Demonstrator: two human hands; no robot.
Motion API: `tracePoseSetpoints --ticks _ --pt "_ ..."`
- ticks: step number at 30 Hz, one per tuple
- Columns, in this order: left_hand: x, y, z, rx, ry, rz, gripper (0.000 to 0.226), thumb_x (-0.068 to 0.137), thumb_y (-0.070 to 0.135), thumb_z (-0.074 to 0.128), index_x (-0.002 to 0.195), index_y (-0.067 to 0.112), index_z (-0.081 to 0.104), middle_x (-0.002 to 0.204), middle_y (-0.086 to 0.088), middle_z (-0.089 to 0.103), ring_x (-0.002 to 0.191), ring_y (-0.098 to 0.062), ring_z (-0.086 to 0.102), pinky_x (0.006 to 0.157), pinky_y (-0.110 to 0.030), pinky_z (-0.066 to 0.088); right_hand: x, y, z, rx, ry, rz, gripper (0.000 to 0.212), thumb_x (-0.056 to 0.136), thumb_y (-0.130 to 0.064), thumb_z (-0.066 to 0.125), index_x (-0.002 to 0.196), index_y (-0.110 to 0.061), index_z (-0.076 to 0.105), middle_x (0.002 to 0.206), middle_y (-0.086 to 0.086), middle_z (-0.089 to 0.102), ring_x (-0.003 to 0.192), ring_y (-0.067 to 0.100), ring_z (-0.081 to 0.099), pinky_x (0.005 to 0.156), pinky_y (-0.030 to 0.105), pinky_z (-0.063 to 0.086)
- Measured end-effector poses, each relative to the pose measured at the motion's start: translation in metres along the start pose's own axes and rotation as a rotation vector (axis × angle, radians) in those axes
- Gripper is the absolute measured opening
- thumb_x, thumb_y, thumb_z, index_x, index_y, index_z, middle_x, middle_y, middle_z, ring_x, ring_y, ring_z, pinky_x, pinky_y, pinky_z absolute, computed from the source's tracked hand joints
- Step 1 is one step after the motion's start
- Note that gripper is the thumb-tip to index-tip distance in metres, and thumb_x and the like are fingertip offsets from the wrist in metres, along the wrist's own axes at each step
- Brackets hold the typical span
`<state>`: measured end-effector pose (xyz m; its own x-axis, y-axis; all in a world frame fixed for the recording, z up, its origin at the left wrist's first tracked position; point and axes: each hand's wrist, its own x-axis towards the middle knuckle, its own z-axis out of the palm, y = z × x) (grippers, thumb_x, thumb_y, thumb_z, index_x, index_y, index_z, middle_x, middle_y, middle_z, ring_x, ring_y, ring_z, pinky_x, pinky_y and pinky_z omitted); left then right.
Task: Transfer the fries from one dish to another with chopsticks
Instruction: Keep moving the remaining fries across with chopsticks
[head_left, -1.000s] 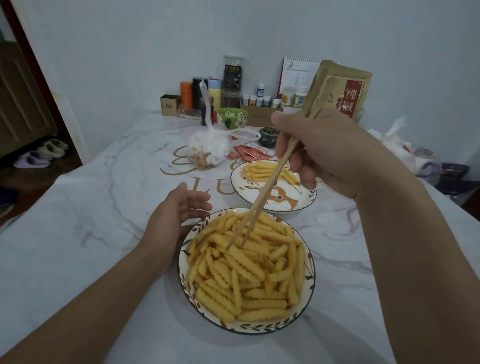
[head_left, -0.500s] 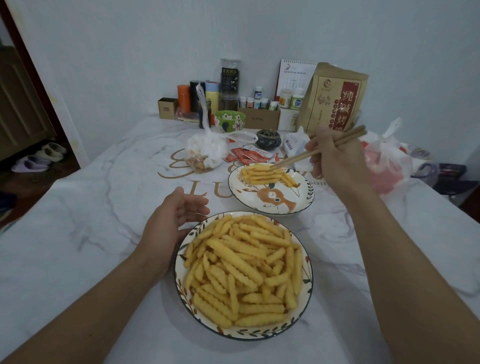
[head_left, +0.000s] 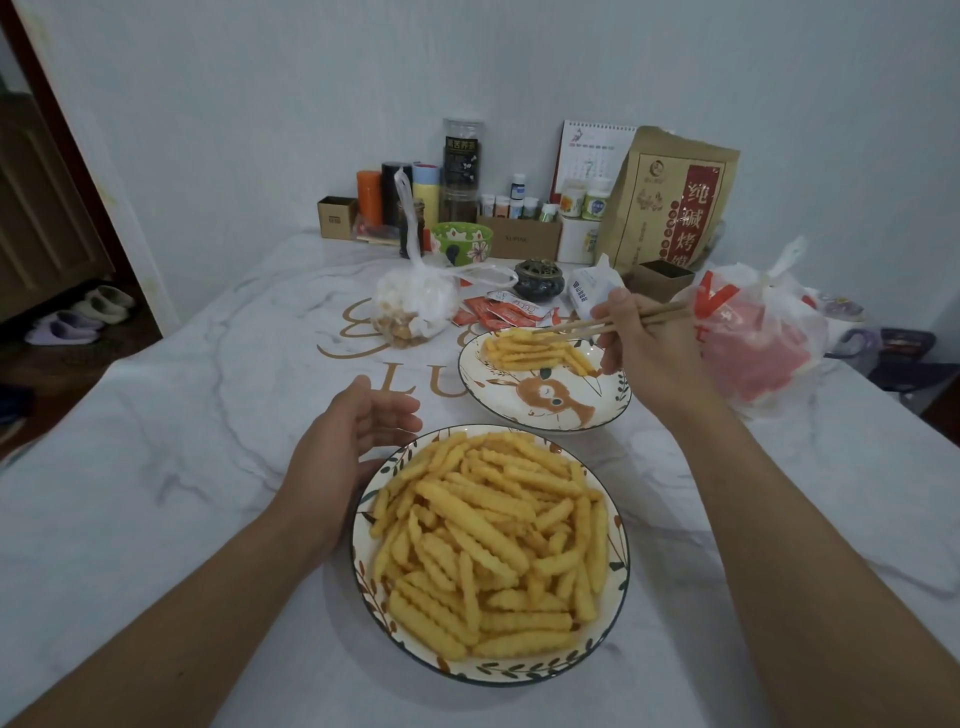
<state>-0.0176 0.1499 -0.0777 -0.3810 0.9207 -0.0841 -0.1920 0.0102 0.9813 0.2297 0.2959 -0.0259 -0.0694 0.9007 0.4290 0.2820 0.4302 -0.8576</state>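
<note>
Fries (head_left: 488, 551), crinkle-cut and yellow with wavy ridged sides, fill the near dish (head_left: 618, 582), a round ceramic bowl with a dark rim and a painted leaf pattern. A much smaller pile of fries (head_left: 530, 349) lies on the far half of the far dish (head_left: 613, 410), a round shallow plate with a brown deer face painted in the middle. Both dishes stand on the bench (head_left: 156, 493), which has a smooth white surface with grey marble veins and gold letters.

The right hand (head_left: 644, 343) is over the right edge of the far dish. Its fingers are curled and clamped on a pair of thin, pale wooden chopsticks (head_left: 618, 321). The sticks lie almost level, and their tips reach left to the top of the small pile; I cannot tell if a fry is between the tips.

The left hand (head_left: 353, 441) rests at the far left rim of the near dish, its fingers relaxed and a little apart, gripping nothing.

Farther on the bench is a knotted thin plastic bag (head_left: 415, 306) with food, red sachets (head_left: 509, 312), and a brown paper bag (head_left: 670, 202) against the wall.
</note>
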Motion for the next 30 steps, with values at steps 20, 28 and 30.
tracePoseSetpoints --ticks 20,28,30 --pt "0.000 -0.001 -0.001 0.014 0.011 0.002 0.054 0.109 0.043 0.038 0.097 0.008 0.077 0.095 -0.010 0.076 0.090 -0.020 0.070 0.082 -0.038 0.054 -0.004 -0.082 -0.038 0.149 -0.076 0.182 0.063 0.107 -0.046 0.042 0.068 -0.005 0.069 0.051 0.011 0.056 0.038 0.024 0.045 0.047 0.031 0.041" --pt "0.000 0.000 -0.001 0.020 0.003 0.010 0.053 0.110 0.041 0.037 0.098 0.008 0.077 0.094 -0.008 0.076 0.092 -0.020 0.069 0.083 -0.039 0.053 -0.011 -0.091 -0.010 0.139 -0.242 0.210 0.065 0.106 -0.050 0.042 0.069 -0.005 0.070 0.053 0.012 0.058 0.040 0.023 0.048 0.046 0.030 0.045" --pt "0.000 0.000 -0.001 0.020 0.000 0.009 0.053 0.109 0.042 0.037 0.098 0.008 0.077 0.094 -0.008 0.076 0.091 -0.020 0.069 0.082 -0.038 0.053 -0.012 -0.090 -0.009 0.083 -0.273 0.202 0.061 0.105 -0.049 0.045 0.075 -0.002 0.071 0.056 0.012 0.059 0.042 0.023 0.050 0.045 0.030 0.046"
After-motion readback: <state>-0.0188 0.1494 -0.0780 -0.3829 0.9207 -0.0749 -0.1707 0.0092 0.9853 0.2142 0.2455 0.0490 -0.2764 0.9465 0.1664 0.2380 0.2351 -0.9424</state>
